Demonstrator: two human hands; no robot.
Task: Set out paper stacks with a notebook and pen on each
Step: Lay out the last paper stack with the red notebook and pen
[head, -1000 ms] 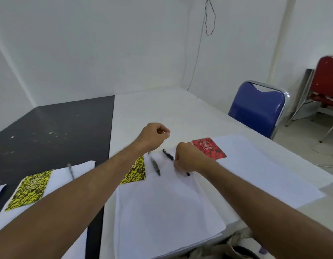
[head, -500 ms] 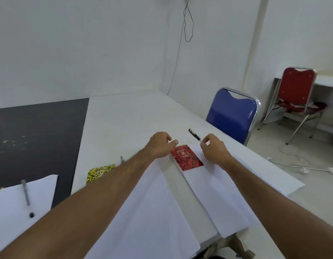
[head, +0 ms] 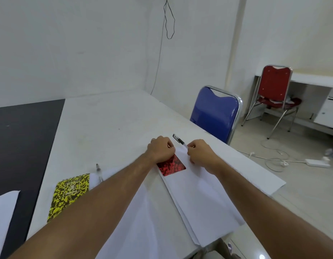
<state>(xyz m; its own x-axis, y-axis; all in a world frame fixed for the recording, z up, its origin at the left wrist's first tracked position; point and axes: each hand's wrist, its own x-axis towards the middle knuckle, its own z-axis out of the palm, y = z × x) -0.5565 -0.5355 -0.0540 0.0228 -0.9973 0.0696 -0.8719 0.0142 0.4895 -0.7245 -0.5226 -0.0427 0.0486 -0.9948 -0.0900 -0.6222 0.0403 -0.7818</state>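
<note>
A red patterned notebook (head: 172, 166) lies on the top left corner of the right paper stack (head: 203, 199). My left hand (head: 161, 150) rests curled on the notebook's far end, covering it. My right hand (head: 201, 154) pinches a black pen (head: 179, 140) that points away and left, just above the stack's far edge. To the left, a yellow-and-black notebook (head: 69, 193) and another pen (head: 99, 171) lie on the middle paper stack (head: 148, 227), largely covered by my left forearm.
The white table (head: 109, 124) joins a black table (head: 21, 139) on the left, where a further paper stack (head: 3, 212) shows. A blue chair (head: 215, 113) stands at the table's right edge. A red chair (head: 274, 86), cables and a power strip (head: 318, 162) are on the floor beyond.
My right hand has carried the black pen from the middle stack to the right stack. My left hand has moved onto the red notebook. My view has swung right.
</note>
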